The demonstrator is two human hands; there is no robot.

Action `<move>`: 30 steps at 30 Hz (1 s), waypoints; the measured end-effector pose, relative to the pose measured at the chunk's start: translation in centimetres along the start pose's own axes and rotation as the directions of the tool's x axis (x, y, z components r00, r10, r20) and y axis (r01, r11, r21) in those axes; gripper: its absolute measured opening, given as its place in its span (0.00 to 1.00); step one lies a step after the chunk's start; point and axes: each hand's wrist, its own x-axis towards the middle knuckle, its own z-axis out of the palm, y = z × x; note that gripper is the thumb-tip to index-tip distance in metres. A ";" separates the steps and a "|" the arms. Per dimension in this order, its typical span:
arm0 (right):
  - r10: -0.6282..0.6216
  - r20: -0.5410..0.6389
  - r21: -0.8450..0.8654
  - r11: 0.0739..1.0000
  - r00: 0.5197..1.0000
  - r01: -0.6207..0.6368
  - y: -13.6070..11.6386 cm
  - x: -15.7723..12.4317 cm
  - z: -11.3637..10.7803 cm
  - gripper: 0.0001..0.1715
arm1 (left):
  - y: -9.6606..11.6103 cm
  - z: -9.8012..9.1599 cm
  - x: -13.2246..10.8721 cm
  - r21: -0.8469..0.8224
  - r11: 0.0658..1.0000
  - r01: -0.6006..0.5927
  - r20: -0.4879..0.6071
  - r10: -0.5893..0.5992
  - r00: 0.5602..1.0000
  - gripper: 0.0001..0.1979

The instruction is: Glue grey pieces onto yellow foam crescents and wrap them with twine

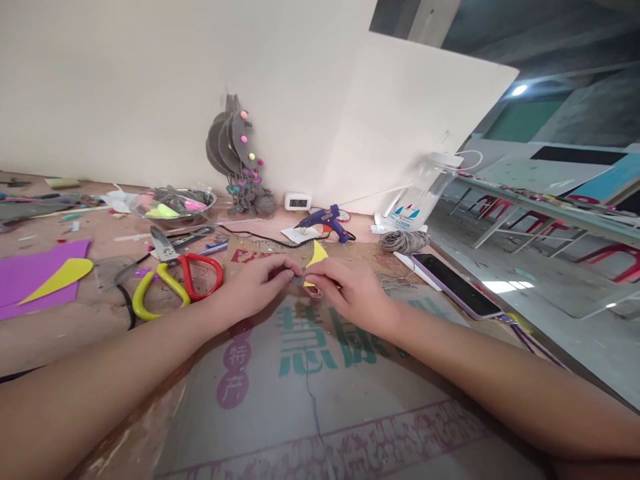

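Note:
Over the middle of the cardboard, my left hand [267, 281] pinches a small grey piece [298, 281] between thumb and fingertips. My right hand [353, 285] meets it from the other side, its thumb and fingers pressed together near that piece. A yellow foam piece [319, 251] with a pointed tip shows behind my right fingertips, which partly cover it. Whether it is held or lies underneath, I cannot tell. Just below the fingers is a small brownish loop [314, 292], too small to name.
Scissors [173, 270] with red and yellow handles lie left, near purple foam [37, 280]. Behind my hands are a blue glue gun [327, 222], a small clock [298, 202] and a bowl [173, 207]. At right are grey twine [403, 241], a bottle [420, 193] and a phone [456, 283].

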 end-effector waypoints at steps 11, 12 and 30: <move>0.243 -0.059 0.202 0.953 0.968 -0.227 0.4 0.3 0.2 0.12 | 0.0 0.6 -0.4 0.056 0.998 0.000 0.068 -0.003 0.998 0.15; 0.245 -0.060 0.207 0.951 0.968 -0.228 0.4 0.3 0.3 0.12 | 0.0 0.6 -0.4 0.063 0.998 -0.005 0.063 0.001 0.998 0.15; 0.261 0.015 0.255 0.933 0.965 -0.256 1.6 0.8 0.0 0.13 | -0.3 0.5 -0.4 0.049 0.999 0.006 0.064 -0.009 0.998 0.12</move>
